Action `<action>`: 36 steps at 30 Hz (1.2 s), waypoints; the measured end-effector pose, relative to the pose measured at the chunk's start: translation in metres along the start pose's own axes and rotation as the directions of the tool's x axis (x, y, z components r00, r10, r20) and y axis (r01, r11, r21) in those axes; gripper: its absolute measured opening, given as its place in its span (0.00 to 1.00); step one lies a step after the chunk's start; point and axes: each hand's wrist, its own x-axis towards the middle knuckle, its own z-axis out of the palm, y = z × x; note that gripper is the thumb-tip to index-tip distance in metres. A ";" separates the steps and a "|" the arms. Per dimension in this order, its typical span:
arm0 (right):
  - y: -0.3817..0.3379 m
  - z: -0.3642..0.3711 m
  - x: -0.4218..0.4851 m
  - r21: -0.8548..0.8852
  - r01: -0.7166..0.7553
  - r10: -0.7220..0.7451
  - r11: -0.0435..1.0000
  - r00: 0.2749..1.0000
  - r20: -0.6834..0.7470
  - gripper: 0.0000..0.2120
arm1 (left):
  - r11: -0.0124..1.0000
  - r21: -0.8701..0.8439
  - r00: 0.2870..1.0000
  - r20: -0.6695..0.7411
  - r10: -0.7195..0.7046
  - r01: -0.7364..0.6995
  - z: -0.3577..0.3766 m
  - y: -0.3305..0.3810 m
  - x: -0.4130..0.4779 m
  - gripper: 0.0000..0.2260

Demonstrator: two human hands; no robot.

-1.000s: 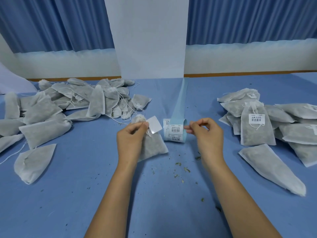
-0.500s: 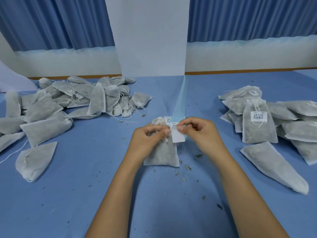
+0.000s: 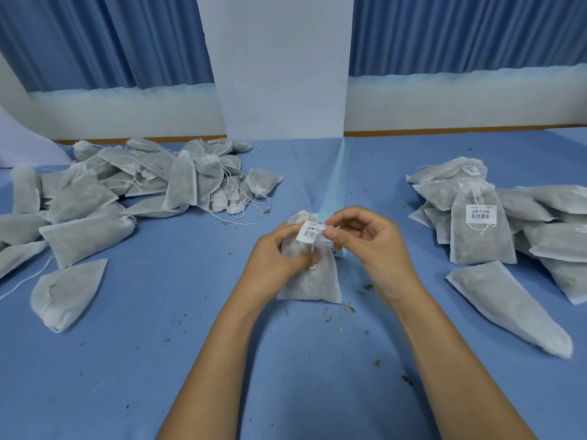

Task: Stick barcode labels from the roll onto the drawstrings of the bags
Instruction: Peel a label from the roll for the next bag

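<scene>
On the left of the blue table [image 3: 143, 360] lies a loose heap of grey bags [image 3: 133, 182], strings trailing, none showing a label. One flat bag [image 3: 65, 293] lies apart at the near edge of that heap. In the middle, the left hand [image 3: 276, 262] holds a bag [image 3: 313, 281] that rests on the table, the fingers closed on the drawstring [image 3: 313, 249] just below the bag's neck. A white barcode label [image 3: 309, 231] sits at the bag's neck, printed side up, touching both hands. The right hand [image 3: 365, 239] pinches the label's right edge between thumb and forefinger, the other fingers curled loosely. The label roll [image 3: 336, 252] is mostly hidden behind the hands, its pale blue strip [image 3: 335, 176] running away across the table. On the right lies a second heap of bags [image 3: 482, 227], two of them showing labels. Bits of dried leaf [image 3: 347, 308] are scattered near the hands.
</scene>
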 end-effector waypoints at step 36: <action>-0.005 -0.043 -0.020 -0.212 -0.231 0.164 0.950 0.942 -0.293 0.04 | 0.977 -0.105 0.983 -0.026 0.182 -0.184 0.056 0.017 0.005 0.20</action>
